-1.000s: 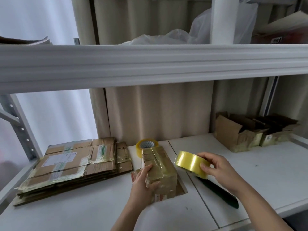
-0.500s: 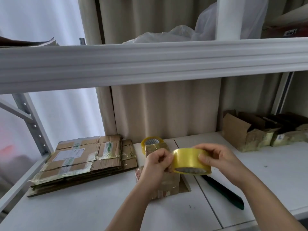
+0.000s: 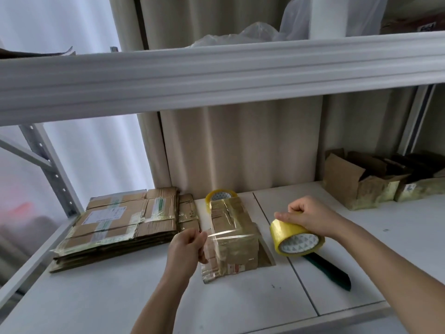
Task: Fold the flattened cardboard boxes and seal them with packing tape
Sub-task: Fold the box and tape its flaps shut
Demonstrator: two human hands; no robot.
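Observation:
A small folded cardboard box (image 3: 234,239), covered in old tape, stands on the white shelf (image 3: 120,300) in front of me. My right hand (image 3: 313,219) grips a yellow roll of packing tape (image 3: 295,239) to the right of the box. A clear strip of tape (image 3: 228,235) stretches from the roll across the box's near end to my left hand (image 3: 186,245), which pinches its free end at the box's left side.
A stack of flattened cardboard boxes (image 3: 120,225) lies to the left. A second tape roll (image 3: 220,195) sits behind the box. A dark green knife (image 3: 330,272) lies to the right. Open folded boxes (image 3: 366,182) stand at the back right. An upper shelf (image 3: 216,75) hangs overhead.
My hands were together at the roll; now they have moved apart, the left pulling the tape end leftward and the right carrying the roll rightward, drawing a strip over the box.

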